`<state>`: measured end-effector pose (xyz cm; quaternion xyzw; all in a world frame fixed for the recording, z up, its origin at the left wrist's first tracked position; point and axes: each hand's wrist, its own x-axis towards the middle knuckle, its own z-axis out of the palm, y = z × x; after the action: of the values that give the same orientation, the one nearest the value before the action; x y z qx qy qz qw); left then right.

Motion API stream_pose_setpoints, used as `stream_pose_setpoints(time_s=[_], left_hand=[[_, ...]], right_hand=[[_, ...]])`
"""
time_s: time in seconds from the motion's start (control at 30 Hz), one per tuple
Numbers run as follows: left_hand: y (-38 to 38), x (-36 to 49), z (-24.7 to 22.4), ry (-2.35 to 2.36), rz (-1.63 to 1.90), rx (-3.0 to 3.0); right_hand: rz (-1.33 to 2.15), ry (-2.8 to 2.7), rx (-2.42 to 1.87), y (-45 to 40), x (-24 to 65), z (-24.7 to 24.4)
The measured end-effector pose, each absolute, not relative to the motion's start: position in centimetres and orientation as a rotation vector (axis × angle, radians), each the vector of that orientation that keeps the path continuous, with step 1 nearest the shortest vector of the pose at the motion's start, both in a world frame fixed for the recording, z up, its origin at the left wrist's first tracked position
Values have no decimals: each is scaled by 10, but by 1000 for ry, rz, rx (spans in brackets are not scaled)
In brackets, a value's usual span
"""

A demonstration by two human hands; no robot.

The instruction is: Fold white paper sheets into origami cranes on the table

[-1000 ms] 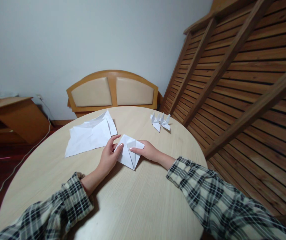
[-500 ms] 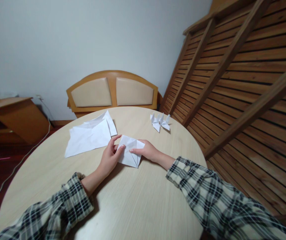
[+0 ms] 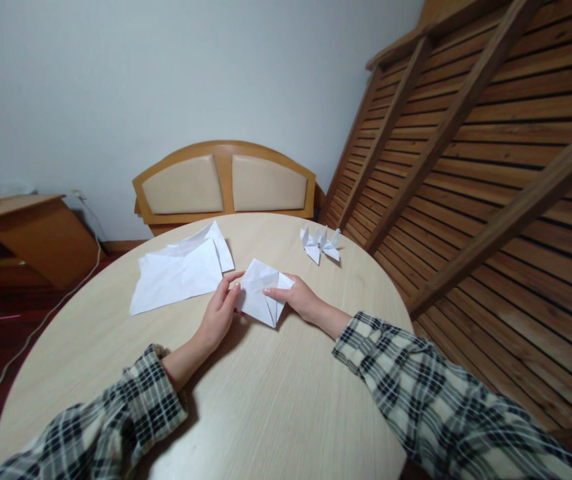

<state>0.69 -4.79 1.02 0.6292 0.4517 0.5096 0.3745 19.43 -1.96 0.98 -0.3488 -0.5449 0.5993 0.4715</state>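
A folded sheet of white paper, creased into a squarish shape with a narrow flap at its lower right, is held between both hands above the table. My left hand grips its left edge, thumb on top and the other fingers partly behind it. On the right side, my right hand pinches the paper, its thumb lying flat across the front and its fingers hidden underneath. Past the right hand stand small white origami cranes, close together. Several loose white paper sheets lie overlapping beyond the left hand.
The round pale wooden table carries everything. A bed headboard stands behind it against the wall. Wooden slats lean along the right side. To the left are a wooden desk and a white cable on the floor.
The folded paper has shifted slightly up and to the right and turned a little. My left thumb has slid back from the paper's middle toward its left edge.
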Motion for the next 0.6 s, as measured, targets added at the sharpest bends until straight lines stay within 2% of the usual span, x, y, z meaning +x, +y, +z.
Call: stream_pose_setpoints(time_s=[0.3,0.6], left_hand=[[-46,14,9,987,937,1580],[-36,16,12,1093,740,1651]], right_hand=[[1440,-1208,-815,-22,192,12],[1391,-1160,-836,-16,182,3]])
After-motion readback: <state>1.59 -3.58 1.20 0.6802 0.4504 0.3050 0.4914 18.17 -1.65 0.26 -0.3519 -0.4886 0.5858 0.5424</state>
